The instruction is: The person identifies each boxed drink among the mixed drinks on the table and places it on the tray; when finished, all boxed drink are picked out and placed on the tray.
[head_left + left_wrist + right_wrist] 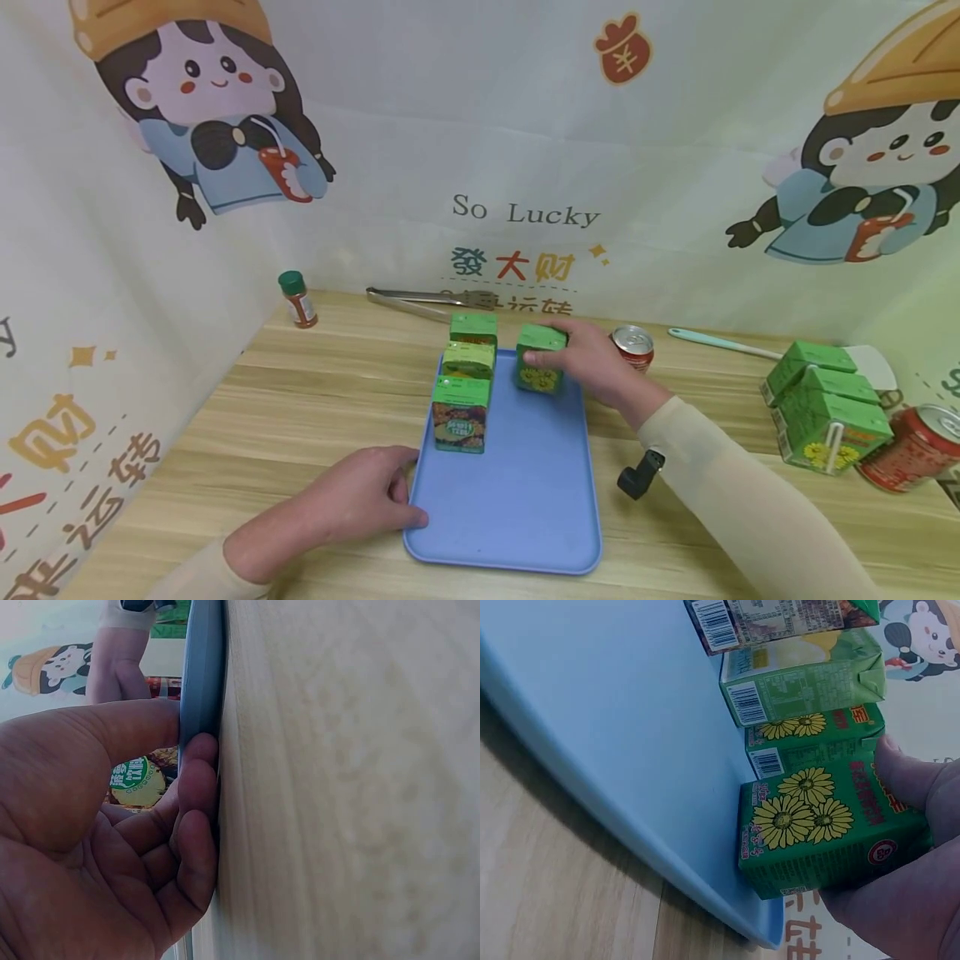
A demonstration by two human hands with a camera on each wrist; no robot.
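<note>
My right hand grips a green drink carton with yellow flowers, thumb on one side and fingers on the other. That carton stands upright at the far right corner of a blue tray. Along the tray's left side three more cartons form a row: a brown-and-green one in front, a light green one in the middle, a green one at the back. With thumb on top and fingers curled against the edge, my left hand holds the tray's near left rim.
Several green cartons stand at the right beside a red can. Another can is partly behind my right hand. Tongs, a spice jar and a pale-handled utensil lie or stand along the back wall.
</note>
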